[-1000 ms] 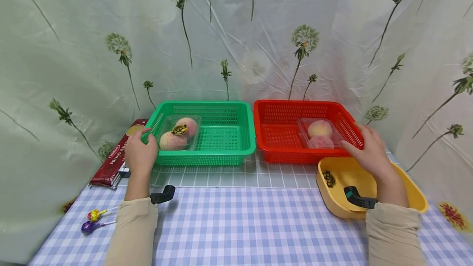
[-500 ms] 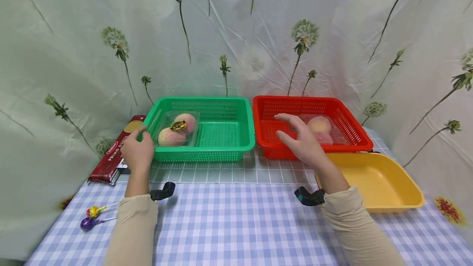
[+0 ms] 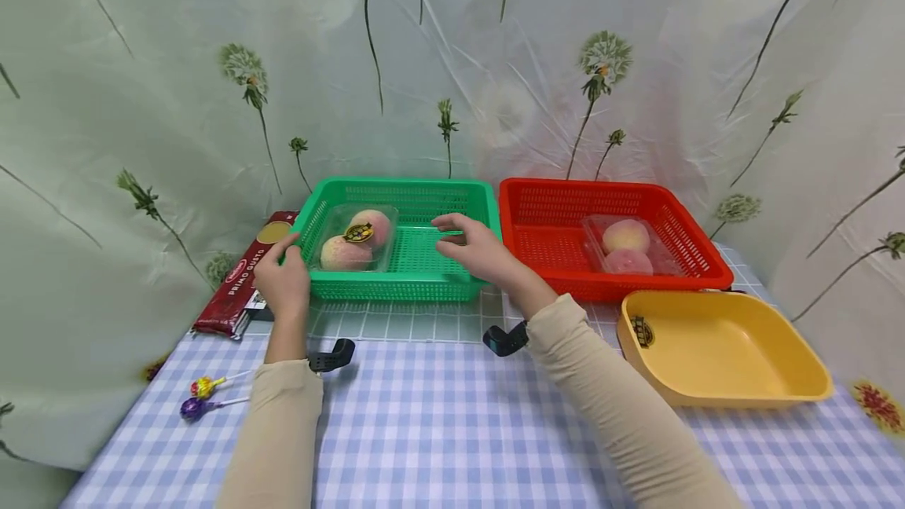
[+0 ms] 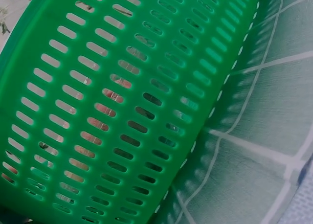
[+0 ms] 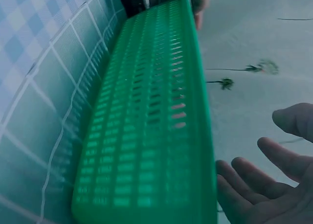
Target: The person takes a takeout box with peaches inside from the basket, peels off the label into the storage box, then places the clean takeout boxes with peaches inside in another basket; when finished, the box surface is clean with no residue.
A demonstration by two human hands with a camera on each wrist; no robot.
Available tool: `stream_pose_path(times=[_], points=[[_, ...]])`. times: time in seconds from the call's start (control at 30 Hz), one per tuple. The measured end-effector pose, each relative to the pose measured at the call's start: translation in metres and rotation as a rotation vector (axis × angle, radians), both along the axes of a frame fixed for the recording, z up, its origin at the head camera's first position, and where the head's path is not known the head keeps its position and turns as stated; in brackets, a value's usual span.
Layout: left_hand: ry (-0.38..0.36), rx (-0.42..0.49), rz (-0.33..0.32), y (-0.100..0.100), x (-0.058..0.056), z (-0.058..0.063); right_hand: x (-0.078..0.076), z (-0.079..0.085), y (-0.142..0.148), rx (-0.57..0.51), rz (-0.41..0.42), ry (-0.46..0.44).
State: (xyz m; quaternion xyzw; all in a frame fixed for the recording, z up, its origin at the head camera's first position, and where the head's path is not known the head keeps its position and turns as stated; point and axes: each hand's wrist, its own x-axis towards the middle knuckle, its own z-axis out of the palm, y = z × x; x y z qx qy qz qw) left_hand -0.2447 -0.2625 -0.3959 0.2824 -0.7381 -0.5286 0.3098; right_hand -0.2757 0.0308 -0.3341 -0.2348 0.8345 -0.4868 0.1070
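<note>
My left hand grips the left rim of the green plastic basket, near its front corner. My right hand hovers over the right part of that basket, fingers spread and holding nothing. In the right wrist view, its fingers and thumb appear beside the rim of the green basket. A clear pack of two peaches lies in the basket's left side. The left wrist view is filled mostly by the slotted wall of the green basket.
A red basket with another peach pack stands on the right. In front of it is a yellow tub. A dark red coffee bag and two lollipops lie at left on the checked cloth.
My right hand has swung left, from beside the red basket and yellow tub, across the red basket to above the green one. My left hand has stayed at the green basket's rim.
</note>
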Motion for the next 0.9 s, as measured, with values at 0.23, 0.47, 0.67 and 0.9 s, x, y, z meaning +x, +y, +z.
stream_pose_path(times=[0.23, 0.47, 0.67, 0.9], points=[[0.064, 0.029, 0.001, 0.0, -0.002, 0.001, -0.021, -0.005, -0.044, 0.05, 0.053, -0.159], [0.081, 0.045, 0.006, 0.002, -0.002, -0.002, -0.032, -0.016, -0.071, 0.024, 0.041, -0.351], [0.1, 0.056, 0.002, 0.003, -0.002, -0.002, -0.037, -0.018, -0.089, -0.008, 0.016, -0.447], [0.111, 0.079, 0.0, 0.002, -0.002, -0.001, -0.039, -0.019, -0.104, -0.087, -0.078, -0.554]])
